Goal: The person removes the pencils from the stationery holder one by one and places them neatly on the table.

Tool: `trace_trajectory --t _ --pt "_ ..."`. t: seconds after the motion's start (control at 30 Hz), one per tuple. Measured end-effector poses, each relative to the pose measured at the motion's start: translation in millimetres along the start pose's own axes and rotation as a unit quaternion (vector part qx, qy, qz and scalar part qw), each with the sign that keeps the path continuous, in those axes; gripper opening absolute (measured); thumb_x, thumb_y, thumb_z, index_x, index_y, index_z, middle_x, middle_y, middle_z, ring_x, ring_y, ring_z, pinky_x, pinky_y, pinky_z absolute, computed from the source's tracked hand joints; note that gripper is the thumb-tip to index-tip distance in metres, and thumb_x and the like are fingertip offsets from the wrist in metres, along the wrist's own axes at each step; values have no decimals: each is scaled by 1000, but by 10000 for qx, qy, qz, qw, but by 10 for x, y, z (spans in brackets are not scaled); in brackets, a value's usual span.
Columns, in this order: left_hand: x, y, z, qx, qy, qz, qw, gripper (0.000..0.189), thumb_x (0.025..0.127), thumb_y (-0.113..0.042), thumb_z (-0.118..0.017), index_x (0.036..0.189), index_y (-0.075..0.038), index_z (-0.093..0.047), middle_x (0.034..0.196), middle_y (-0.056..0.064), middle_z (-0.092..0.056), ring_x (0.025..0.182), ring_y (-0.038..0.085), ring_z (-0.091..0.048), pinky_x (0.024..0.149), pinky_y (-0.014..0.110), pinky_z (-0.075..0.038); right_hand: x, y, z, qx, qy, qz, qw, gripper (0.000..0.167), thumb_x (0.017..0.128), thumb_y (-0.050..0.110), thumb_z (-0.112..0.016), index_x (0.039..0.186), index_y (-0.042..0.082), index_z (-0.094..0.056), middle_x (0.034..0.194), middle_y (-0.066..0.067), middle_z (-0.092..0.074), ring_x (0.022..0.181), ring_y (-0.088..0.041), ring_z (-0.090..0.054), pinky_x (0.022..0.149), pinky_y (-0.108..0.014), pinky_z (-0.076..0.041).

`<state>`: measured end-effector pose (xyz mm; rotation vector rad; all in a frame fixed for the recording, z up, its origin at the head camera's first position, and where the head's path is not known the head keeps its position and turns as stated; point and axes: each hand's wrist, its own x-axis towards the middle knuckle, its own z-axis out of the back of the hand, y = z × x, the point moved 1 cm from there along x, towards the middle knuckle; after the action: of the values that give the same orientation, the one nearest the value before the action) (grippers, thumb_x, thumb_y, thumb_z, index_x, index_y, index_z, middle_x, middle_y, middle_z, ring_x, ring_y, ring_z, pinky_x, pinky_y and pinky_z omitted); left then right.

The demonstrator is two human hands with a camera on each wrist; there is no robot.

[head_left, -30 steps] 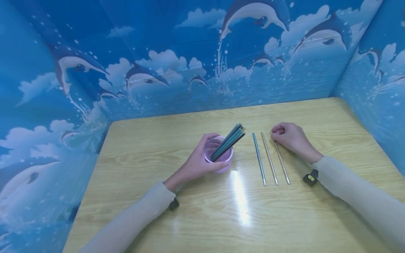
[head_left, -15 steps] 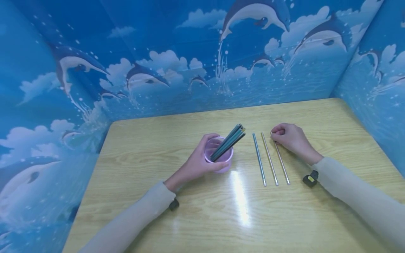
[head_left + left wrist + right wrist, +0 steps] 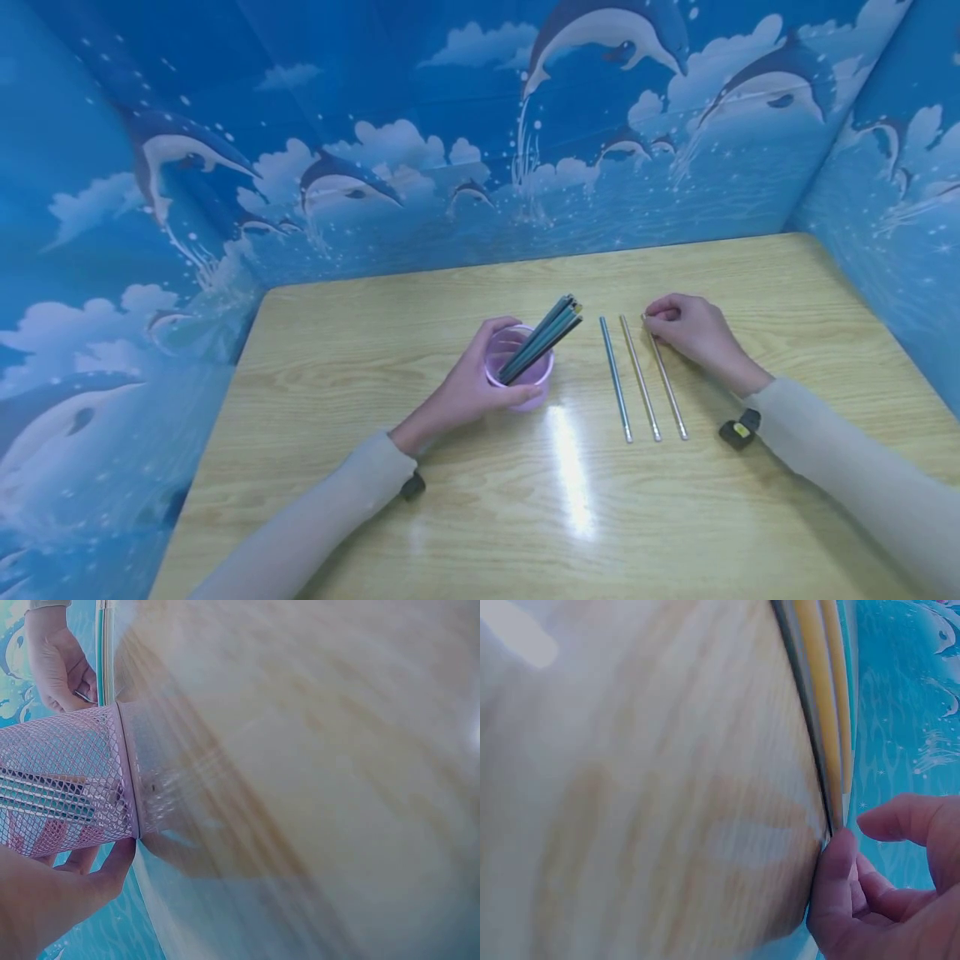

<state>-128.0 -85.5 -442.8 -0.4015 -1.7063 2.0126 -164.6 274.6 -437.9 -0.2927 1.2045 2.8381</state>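
A pink mesh pencil holder [image 3: 534,392] stands on the table, and my left hand [image 3: 480,375] grips its side. Several dark green and black pencils [image 3: 540,340] lean inside it toward the upper right. To the right, a teal pencil [image 3: 615,379] and two pale gold pencils lie almost parallel on the tabletop. My right hand [image 3: 693,329] pinches the far end of the rightmost gold pencil [image 3: 667,387]. In the right wrist view a fingertip [image 3: 838,844] touches that pencil's end, and the fingers partly hide it. The left wrist view shows the holder's base ring [image 3: 129,769] against the tabletop.
The wood-patterned table [image 3: 360,350] has rounded far corners. Blue dolphin-print sheeting [image 3: 420,217] rises behind it and along both sides. A bright light reflection [image 3: 570,471] crosses the tabletop in front of the pencil holder.
My right wrist and sleeve have shifted very slightly to the right, with the fingers still at the rightmost pencil's end. The left hand, the holder and the pencils look the same.
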Motion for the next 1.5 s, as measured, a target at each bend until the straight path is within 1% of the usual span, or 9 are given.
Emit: trace_trajectory --t 0.1,0.23,0.37,0.5,0.7,0.83,1.1,1.43,1.5 --pt "-5 -5 -2 19 -3 22 10000 92 85 -10 -94 158 -24 -41 149 3 -59 136 30 -60 116 46 -49 -46 13 5 107 -199 -15 9997 42 109 26 -64 135 -6 -65 122 -24 -69 106 -35 -68 89 -41 -55" --pt "-12 -4 0 55 -11 71 10000 92 86 -12 -94 159 -19 -40 148 0 -59 135 28 -60 116 46 -49 -118 37 6 367 -585 89 9976 41 111 27 -60 136 -4 -66 119 -20 -68 97 -26 -67 79 -28 -54" --pt "-16 0 3 74 -31 95 9999 91 86 -15 -94 159 -20 -40 147 0 -59 135 29 -61 116 47 -49 -192 79 -3 1104 -924 213 9894 38 112 25 -58 136 -4 -65 118 -15 -65 91 -17 -66 74 -19 -57" --pt "-19 -4 1 51 -40 88 9999 91 85 -14 -94 158 -23 -41 148 0 -59 135 29 -60 116 48 -50 -260 126 -19 1927 -1253 391 9724 34 113 21 -58 136 -4 -62 117 -9 -65 95 -13 -66 78 -17 -60" --pt "-21 -7 -5 42 -36 100 9999 92 85 -14 -95 159 -22 -41 149 1 -59 136 29 -60 115 47 -50 -376 262 -35 2540 -1629 795 9501 22 112 12 -59 128 0 -65 104 3 -68 89 -12 -67 77 -17 -60" --pt "-22 -13 -8 55 -48 94 9999 92 85 -13 -95 159 -24 -41 150 3 -59 137 30 -59 116 48 -50 -462 379 -53 2902 -1749 1056 9349 16 110 9 -61 123 2 -67 102 -1 -69 87 -12 -67 75 -17 -61" --pt "-10 -17 -14 107 -71 97 9999 92 85 -14 -95 158 -26 -41 149 2 -59 136 30 -60 116 49 -49 -615 604 -132 3804 -1831 1534 8934 8 107 2 -66 114 0 -69 96 -8 -67 81 -15 -66 71 -19 -61" --pt "-9 -2 -12 132 -86 83 9998 91 85 -16 -95 158 -26 -42 149 1 -59 136 29 -60 116 49 -49 -704 804 -372 3942 -1365 1615 8944 12 109 9 -67 114 -2 -68 95 -11 -67 80 -16 -66 71 -22 -61" --pt "-5 3 -12 127 -83 54 9999 92 85 -15 -95 158 -25 -41 149 2 -59 136 30 -60 116 50 -49 -717 844 -428 3809 -1293 1590 9016 12 110 11 -67 114 -1 -68 96 -11 -68 80 -16 -66 71 -22 -62"
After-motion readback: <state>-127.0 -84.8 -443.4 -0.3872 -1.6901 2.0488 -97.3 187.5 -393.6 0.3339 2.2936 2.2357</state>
